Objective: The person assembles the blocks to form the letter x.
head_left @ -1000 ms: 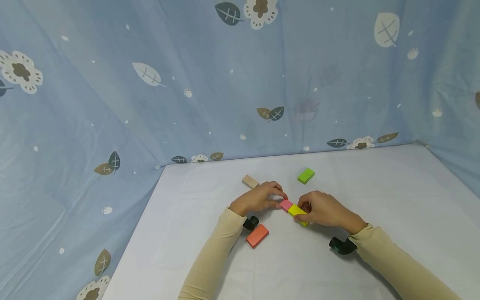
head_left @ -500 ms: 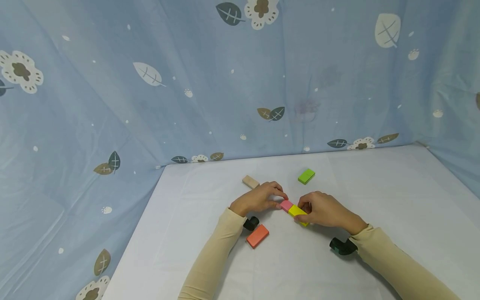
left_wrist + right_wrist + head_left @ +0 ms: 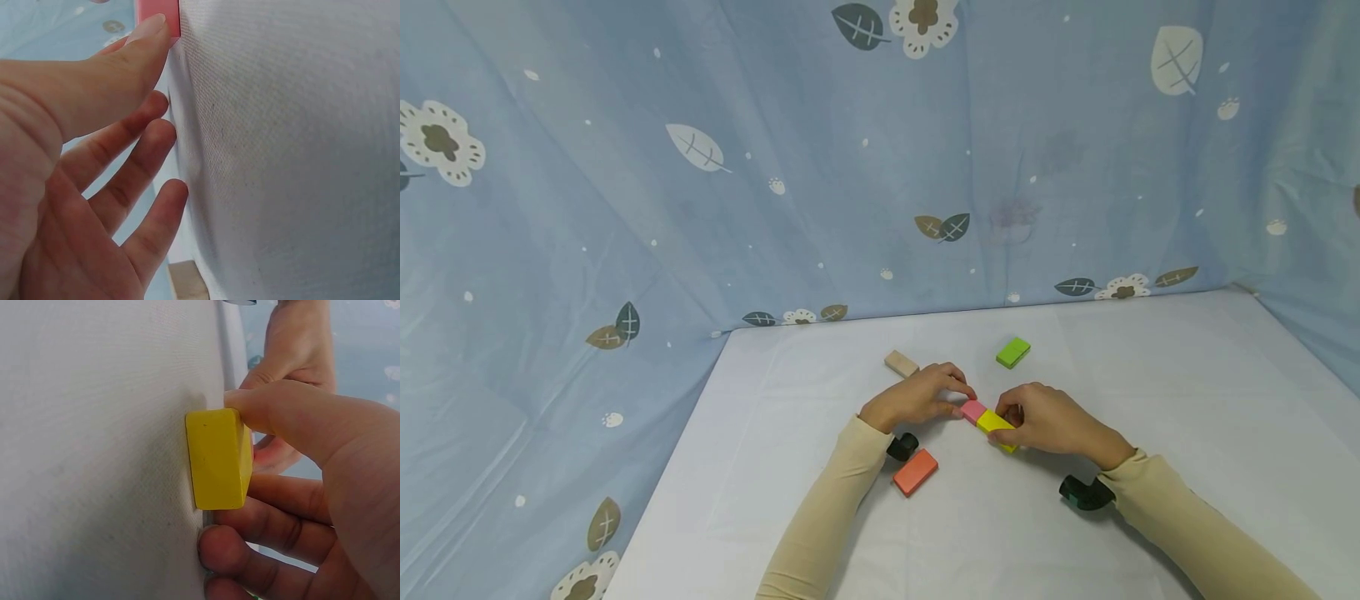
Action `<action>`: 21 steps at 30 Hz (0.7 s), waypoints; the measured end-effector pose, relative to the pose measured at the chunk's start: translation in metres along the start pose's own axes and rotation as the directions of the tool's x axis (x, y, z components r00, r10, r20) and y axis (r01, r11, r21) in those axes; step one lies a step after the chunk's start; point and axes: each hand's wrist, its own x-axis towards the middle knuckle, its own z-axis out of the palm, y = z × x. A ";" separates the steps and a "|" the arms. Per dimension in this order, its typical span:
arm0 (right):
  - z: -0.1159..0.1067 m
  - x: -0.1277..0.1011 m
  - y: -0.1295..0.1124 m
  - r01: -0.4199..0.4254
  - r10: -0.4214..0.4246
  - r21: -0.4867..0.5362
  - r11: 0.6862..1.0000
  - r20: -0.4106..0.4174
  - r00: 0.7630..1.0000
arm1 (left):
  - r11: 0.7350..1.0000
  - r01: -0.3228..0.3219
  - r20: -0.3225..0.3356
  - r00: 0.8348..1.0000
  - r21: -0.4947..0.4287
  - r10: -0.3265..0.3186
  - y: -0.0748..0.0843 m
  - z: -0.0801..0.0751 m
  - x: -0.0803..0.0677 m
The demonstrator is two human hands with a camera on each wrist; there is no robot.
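On the white table (image 3: pixel 1150 400), a pink block (image 3: pixel 972 409) and a yellow block (image 3: pixel 995 422) lie end to end, touching. My left hand (image 3: pixel 958 398) pinches the pink block from its left; in the left wrist view the thumb tip (image 3: pixel 153 31) presses against the pink block (image 3: pixel 159 15) and the other fingers hang loosely beside the cloth. The right hand (image 3: pixel 1006 425) grips the yellow block: in the right wrist view the yellow block (image 3: pixel 219 459) sits flat on the cloth with the thumb (image 3: pixel 262 406) on one side and curled fingers (image 3: pixel 250 537) on the other.
A green block (image 3: pixel 1012 352) lies further back on the right. Behind my left hand is a tan wooden block (image 3: pixel 901 363), and an orange block (image 3: pixel 915 471) lies by the left wrist. A blue flowered curtain (image 3: pixel 850 167) closes off the back and sides.
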 end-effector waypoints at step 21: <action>0.000 0.000 0.001 -0.024 0.024 -0.003 1.000 0.009 1.000 | 1.000 -0.009 -0.002 1.000 -0.005 0.009 0.002 0.000 0.000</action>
